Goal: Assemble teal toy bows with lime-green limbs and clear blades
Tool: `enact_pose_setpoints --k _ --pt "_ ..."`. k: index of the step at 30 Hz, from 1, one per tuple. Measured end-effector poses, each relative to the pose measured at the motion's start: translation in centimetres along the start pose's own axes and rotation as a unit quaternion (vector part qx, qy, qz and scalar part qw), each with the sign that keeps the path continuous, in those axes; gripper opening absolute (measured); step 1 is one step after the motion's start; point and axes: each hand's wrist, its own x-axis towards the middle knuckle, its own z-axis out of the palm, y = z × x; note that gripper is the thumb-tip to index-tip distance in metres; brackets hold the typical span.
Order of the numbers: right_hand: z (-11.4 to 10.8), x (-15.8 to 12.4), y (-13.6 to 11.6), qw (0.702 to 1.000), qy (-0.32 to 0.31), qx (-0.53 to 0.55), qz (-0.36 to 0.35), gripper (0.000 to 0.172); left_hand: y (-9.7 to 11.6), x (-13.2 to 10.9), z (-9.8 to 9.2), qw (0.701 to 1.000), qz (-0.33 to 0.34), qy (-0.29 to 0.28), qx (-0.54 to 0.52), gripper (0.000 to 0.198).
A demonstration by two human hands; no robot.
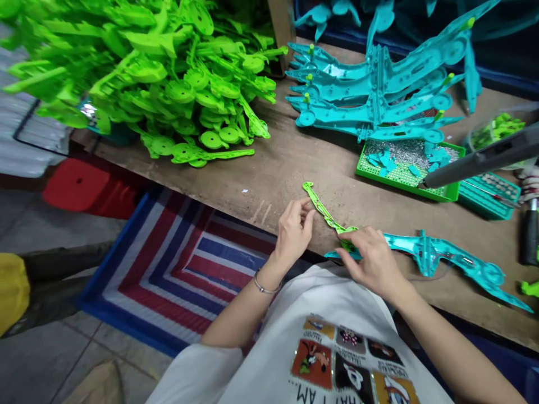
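Observation:
A slim lime-green plastic part (322, 209) lies slanted at the table's front edge, its lower end over a long turquoise plastic part (442, 251). A thin dark wire seems to run along the green piece. Beside its left edge is my left hand (296, 225), fingers curled with thumb and fingertips close together; what they pinch, if anything, is too small to name. My right hand (370, 255) presses its fingers on the lower end of the green part and hides the joint with the turquoise one. To the right, the turquoise part shows wiring inside.
A big heap of lime-green parts (168, 84) covers the back left. Stacked turquoise parts (374, 92) stand behind a green tray (408, 188) of small screws. A grey tool (484, 154) juts in from the right, above a teal box (490, 196). A striped bin (168, 269) sits below left.

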Motion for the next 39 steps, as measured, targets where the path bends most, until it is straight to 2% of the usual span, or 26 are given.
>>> enact_pose_setpoints --k 1,3,4,6,10,15,18,23,28,36,39 --pt "0.6 0.0 -0.3 1.0 0.009 -0.03 0.001 0.023 0.0 0.0 -0.3 0.996 0.079 -0.01 0.045 0.032" --pt "1.5 0.2 -0.6 0.997 0.03 -0.075 0.006 0.021 -0.1 0.0 -0.5 0.971 0.213 -0.069 0.087 0.04" --pt "1.9 0.2 -0.7 0.995 0.041 -0.087 0.009 0.018 -0.3 0.1 -0.4 0.956 0.256 -0.103 0.093 0.045" --pt "2.3 0.3 -0.7 0.994 0.06 -0.09 0.014 0.015 -0.7 0.1 -0.2 0.938 0.298 -0.145 0.1 0.05" --pt "2.2 0.1 0.0 0.997 0.068 -0.047 0.009 0.018 -1.5 0.4 0.1 0.932 0.309 -0.155 0.107 0.051" --pt "1.7 0.1 0.8 0.997 0.02 -0.078 0.013 0.02 -1.8 0.6 -0.1 0.914 0.342 -0.169 0.139 0.045" --pt "1.6 0.5 0.8 0.996 0.009 -0.08 0.037 0.022 -1.8 0.7 -0.4 0.907 0.349 -0.18 0.155 0.039" --pt "1.4 1.1 1.0 0.993 0.039 -0.03 0.108 0.019 -2.2 0.8 -0.7 0.901 0.342 -0.219 0.152 0.039" --pt "1.3 1.3 1.5 0.992 0.034 -0.024 0.123 0.016 -2.7 0.9 -0.9 0.906 0.331 -0.236 0.116 0.041" --pt "1.3 2.1 0.4 0.975 0.005 -0.108 0.194 0.015 -3.0 0.9 -0.8 0.901 0.354 -0.223 0.117 0.044" --pt "1.3 2.1 0.0 0.973 0.003 -0.149 0.175 0.018 -3.0 0.9 -0.7 0.904 0.349 -0.221 0.107 0.043"
